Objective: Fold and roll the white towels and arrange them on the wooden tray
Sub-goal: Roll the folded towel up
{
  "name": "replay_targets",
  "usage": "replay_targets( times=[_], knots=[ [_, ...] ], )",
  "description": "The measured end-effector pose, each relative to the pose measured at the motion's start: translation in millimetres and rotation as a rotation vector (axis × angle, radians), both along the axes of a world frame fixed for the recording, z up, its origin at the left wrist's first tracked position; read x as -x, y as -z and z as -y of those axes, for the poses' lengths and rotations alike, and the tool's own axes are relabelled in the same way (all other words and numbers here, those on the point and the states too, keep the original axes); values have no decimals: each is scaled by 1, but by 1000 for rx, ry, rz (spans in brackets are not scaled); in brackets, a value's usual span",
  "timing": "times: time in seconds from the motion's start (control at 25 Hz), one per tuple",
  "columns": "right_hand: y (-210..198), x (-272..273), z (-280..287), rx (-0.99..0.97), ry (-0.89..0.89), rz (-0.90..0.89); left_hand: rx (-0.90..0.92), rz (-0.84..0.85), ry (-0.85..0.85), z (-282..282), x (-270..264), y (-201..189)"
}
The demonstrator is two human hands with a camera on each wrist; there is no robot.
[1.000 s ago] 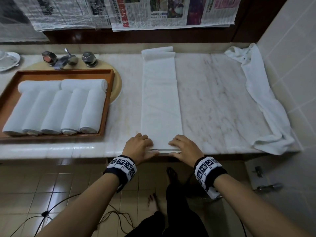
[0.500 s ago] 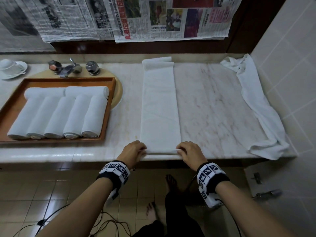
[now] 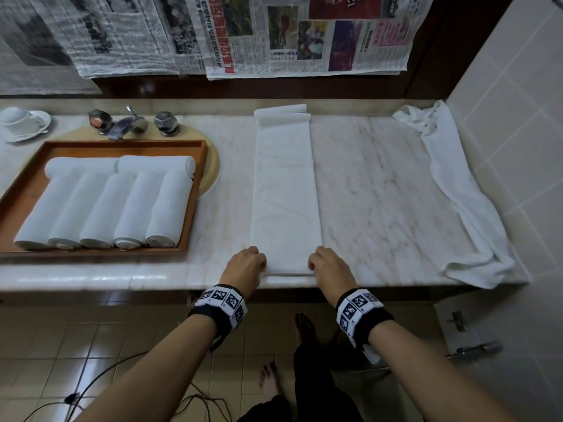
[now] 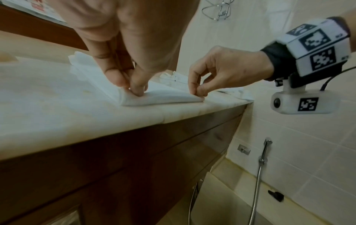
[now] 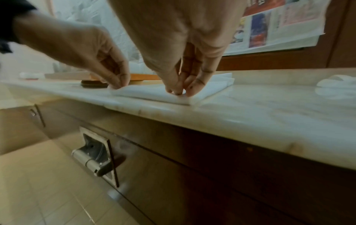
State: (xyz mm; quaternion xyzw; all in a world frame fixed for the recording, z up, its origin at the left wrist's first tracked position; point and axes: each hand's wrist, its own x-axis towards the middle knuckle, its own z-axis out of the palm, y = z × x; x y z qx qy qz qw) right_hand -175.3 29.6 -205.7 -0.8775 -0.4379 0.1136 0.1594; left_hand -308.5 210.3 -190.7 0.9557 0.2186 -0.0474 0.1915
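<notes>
At far left, a wooden tray on the marble surface carries seven rolled white towels, five side by side and two laid across behind them. At centre frame, a long folded towel stretches from the back wall to the front edge. There the left hand pinches its near left corner with curled fingers, while the right hand pinches the near right corner the same way. At far right, a crumpled towel lies beside the tiled wall.
</notes>
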Motion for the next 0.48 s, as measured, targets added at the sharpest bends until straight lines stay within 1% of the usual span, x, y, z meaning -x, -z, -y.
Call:
replay_targets(
  times=[0.08, 0.16, 0.28, 0.36, 0.44, 0.48],
  knots=[
    [3, 7, 1, -24, -41, 12, -25, 7, 26, 4, 4, 5],
    [1, 11, 4, -52, -66, 22, -45, 60, 56, 5, 12, 8],
    [-4, 11, 8, -54, -110, 47, -19, 109, 93, 3, 15, 8],
    [-5, 5, 5, -62, -117, 64, -58, 103, 147, -2, 12, 5],
    [-7, 2, 1, -52, -115, 56, -153, 41, 235, -7, 10, 1],
    [-8, 0, 1, -56, -109, 52, -187, 8, 251, -9, 9, -1]
  ],
)
